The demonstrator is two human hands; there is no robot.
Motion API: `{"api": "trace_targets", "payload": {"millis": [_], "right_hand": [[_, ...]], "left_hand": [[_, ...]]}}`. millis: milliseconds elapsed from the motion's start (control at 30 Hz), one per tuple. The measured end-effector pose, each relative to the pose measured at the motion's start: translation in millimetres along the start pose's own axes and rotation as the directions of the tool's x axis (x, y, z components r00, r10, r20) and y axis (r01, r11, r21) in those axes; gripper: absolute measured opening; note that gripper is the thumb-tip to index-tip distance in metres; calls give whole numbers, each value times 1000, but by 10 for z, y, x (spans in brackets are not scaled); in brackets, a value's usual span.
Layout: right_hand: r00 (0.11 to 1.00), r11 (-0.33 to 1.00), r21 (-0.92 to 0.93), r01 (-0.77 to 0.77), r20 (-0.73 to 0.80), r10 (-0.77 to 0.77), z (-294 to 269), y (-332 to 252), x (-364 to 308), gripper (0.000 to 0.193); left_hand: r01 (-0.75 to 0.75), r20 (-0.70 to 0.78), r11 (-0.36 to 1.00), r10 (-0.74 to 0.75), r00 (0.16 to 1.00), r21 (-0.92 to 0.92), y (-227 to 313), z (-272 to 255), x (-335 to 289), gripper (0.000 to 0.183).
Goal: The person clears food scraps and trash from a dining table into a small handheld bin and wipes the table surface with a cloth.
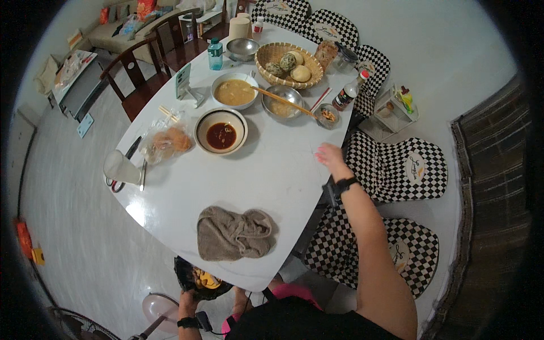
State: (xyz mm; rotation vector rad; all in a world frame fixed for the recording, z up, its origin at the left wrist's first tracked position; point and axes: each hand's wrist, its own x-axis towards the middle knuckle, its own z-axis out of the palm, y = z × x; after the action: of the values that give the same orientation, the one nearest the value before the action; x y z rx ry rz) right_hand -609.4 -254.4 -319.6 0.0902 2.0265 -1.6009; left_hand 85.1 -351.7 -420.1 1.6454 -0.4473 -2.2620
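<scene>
Head view, left to right. Frosted tumbler [123,168] stands at the table's left edge, scissors [118,186] beside its base. Clear plastic bag [152,148] lies near, round orange-brown items inside. Phone [182,81] leans upright on its stand, presumably so the screen is visible. Left hand [188,306] is clamped on the edge of a black plastic bag [184,273], yellow scraps [211,280] in it. Bag sits just below the table's near edge; likely held there to keep the soft opening spread. Sauce bowl [221,136] is mid-table; brown towel [233,233] lies bunched near the front edge. Soup bowl [233,92] sits behind the sauce bowl. Wooden chopsticks [286,103] rest across the near steel bowl [275,110], probably parked off the tabletop. Right hand [330,157] is at the right edge, nothing visibly held; can't tell if fingers are apart or together, or if it's bracing on the table.

Counts: tumbler 1, phone 1, towel 1, ceramic bowls 2, steel bowls 2, buns [300,73] in the wicker basket [271,52] 4 visible. Chopsticks overlap, can't count.
</scene>
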Motion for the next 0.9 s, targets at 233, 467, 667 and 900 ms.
{"api": "trace_targets", "payload": {"millis": [233, 467, 667, 900], "right_hand": [[979, 978, 161, -130, -136, 153, 172, -642, 800, 58], [986, 968, 235, -91, -117, 121, 68, -591, 1081, 39], [983, 974, 194, -118, -116, 142, -113, -580, 1129, 34], [988, 987, 57, -152, -5, 153, -138, -300, 598, 35]], "left_hand": [[-220, -25, 932, 237, 971, 286, -304, -531, -102, 20], [58, -282, 994, -81, 956, -89, -353, -364, -89, 14], [80, -306, 994, -54, 950, 75, -242, -125, -165, 7], [-380, 374, -77, 438, 817, 922, -207, -446, -308, 4]]}}
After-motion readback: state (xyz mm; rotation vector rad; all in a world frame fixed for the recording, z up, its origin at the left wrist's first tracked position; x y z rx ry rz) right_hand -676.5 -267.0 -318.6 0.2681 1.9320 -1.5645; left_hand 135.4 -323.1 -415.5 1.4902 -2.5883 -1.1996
